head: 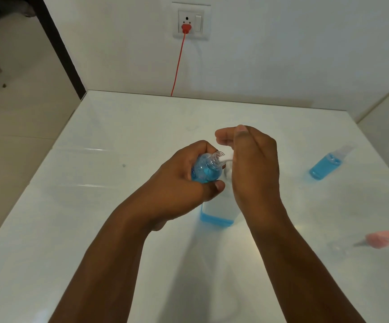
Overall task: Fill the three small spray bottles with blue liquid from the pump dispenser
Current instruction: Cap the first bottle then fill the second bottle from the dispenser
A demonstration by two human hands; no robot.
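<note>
One bottle [204, 170], nearly full of blue, is gripped tilted in the left hand [189, 178], its open neck at the dispenser [219, 212] nozzle; the right hand [249, 164] presses the pump head, which it hides. Filling is under way; next likely calls for capping. Another filled bottle [326, 167] stands far right; the third is too blurred to make out.

Our two bare forearms, our left hand [189, 180] and right hand [249, 164] uncovered, we wear no sleeves within view, no rings, watch or bands on our wrists, short plain nails on our fingers
</note>
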